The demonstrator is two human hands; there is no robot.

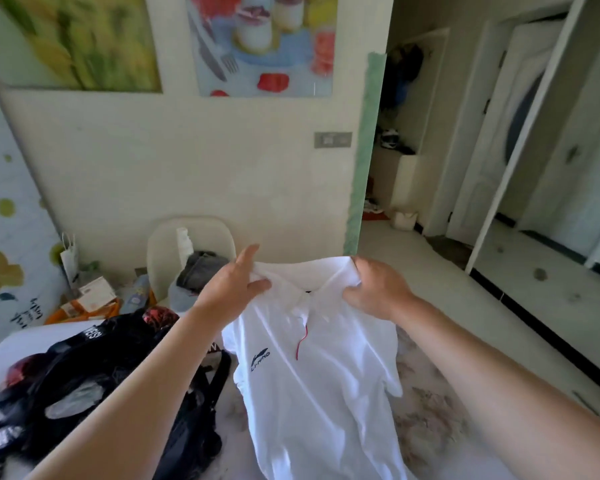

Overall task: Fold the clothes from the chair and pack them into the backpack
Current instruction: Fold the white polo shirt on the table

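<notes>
Forearms [146, 393] are reaching over a patterned surface [430, 410], black backpack [101, 368] lying left, chair [163, 251] with grey clothes [201, 271] far behind; left hand [234, 285] and right hand [374, 289] are pinching the white shirt [312, 375] at its shoulders

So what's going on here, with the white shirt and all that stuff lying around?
A person is holding up a white shirt by its shoulders, the left hand pinching one side and the right hand gripping the other, so it hangs unfolded. A black backpack lies to the left, and grey clothes sit on the white chair behind. The shirt is not yet folded or packed.
</notes>
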